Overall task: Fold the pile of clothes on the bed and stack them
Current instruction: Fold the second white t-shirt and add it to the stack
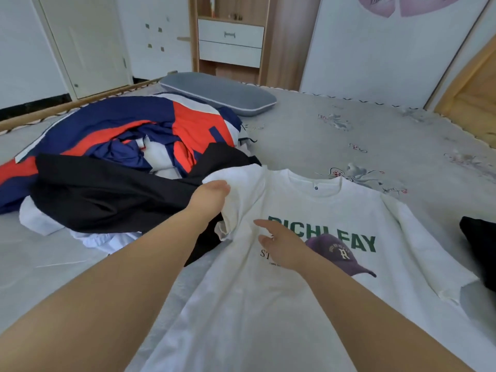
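Two bare forearms reach out over the white T-shirt (268,304), which lies front-up and spread on the grey bed (349,135). The left hand (212,196) grips the shirt's left sleeve, fingers curled into the cloth. The right hand (281,244) rests flat on the chest print with fingers straight. Green letters partly hidden by that hand read "RICHLEAY", above a printed purple cap. Just left, touching the sleeve, sits the pile of clothes (112,167): black, white and navy-and-orange pieces. A black folded garment (480,245) lies at the right edge. Open bedspread stretches beyond the collar toward a grey pillow (220,92).
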